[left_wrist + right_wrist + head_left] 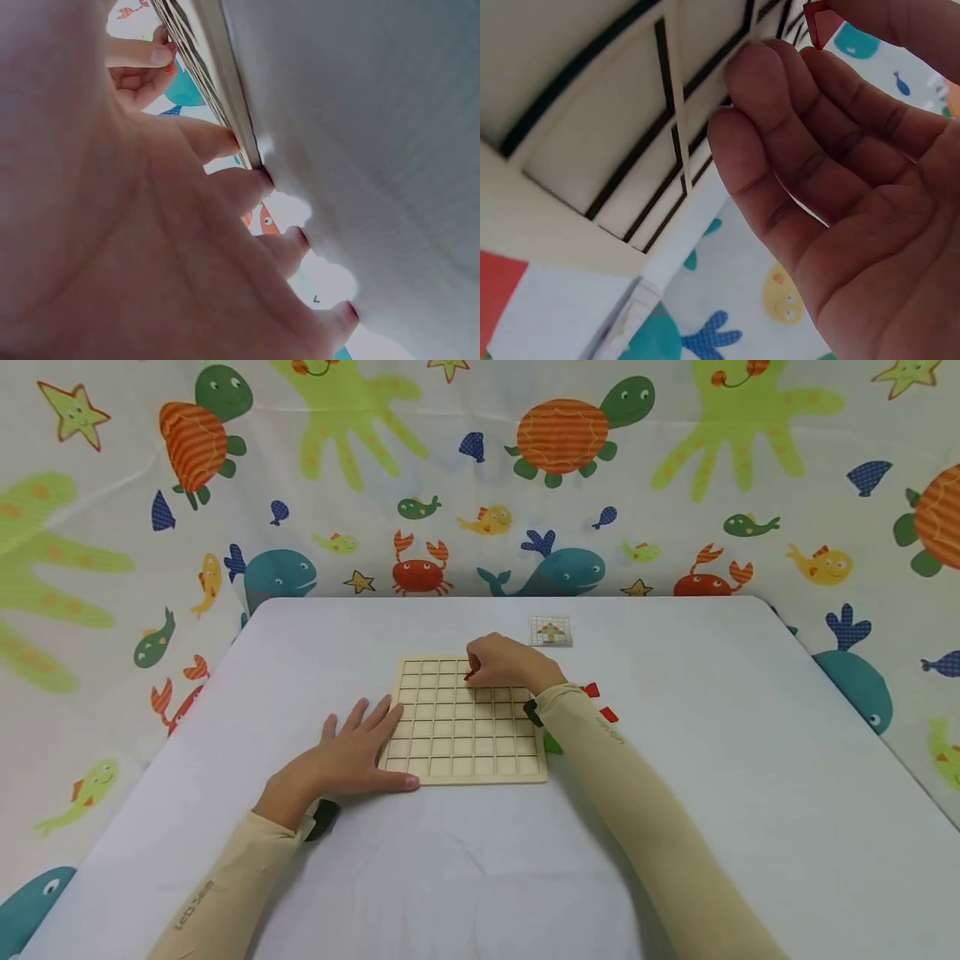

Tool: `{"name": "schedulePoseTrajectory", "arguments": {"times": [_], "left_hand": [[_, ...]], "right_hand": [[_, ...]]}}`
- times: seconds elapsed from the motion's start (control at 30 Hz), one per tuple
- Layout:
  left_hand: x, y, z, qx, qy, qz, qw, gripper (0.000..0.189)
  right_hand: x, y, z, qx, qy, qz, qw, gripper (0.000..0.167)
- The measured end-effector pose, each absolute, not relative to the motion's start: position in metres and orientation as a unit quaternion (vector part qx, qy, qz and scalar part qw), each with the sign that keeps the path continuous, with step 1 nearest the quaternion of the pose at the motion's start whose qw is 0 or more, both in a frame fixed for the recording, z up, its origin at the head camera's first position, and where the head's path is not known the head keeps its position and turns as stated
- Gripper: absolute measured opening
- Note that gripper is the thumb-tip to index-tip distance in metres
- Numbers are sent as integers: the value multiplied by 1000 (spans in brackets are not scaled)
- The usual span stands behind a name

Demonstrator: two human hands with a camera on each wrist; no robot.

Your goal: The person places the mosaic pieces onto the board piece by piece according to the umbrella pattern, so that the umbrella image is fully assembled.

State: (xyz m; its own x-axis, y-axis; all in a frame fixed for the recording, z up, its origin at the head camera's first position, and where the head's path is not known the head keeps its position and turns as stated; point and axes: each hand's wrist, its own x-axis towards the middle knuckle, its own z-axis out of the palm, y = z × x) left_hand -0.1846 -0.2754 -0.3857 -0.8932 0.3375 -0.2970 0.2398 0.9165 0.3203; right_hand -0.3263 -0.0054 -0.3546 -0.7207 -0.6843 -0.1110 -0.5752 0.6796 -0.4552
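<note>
A light wooden board [450,747], divided into a grid of square cells, lies flat on the white table. My left hand [352,760] rests against its left side with fingers spread, the thumb along the near left corner; in the left wrist view several fingertips [346,315] touch the table. Over the upper part of the board, my right hand [510,662] pinches a small red piece [815,28] between thumb and index finger. The piece is mostly hidden by the fingers, so I cannot tell its full shape. The other right fingers [739,154] are curled close to the grid.
Two red pieces [609,715] lie right of the board beside the right sleeve. A green piece [552,744], partly covered by that forearm, sits at the board's right edge. Behind the board is a small gridded picture card [551,631]. A sea-animal curtain [450,460] hangs behind the table.
</note>
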Motion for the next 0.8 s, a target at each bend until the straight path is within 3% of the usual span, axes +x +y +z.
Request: {"name": "schedulePoseTrajectory", "arguments": {"times": [0.8], "left_hand": [[-186, -275, -385, 151, 962, 142, 181, 126]], "right_hand": [[-326, -18, -361, -345, 911, -180, 140, 18]]}}
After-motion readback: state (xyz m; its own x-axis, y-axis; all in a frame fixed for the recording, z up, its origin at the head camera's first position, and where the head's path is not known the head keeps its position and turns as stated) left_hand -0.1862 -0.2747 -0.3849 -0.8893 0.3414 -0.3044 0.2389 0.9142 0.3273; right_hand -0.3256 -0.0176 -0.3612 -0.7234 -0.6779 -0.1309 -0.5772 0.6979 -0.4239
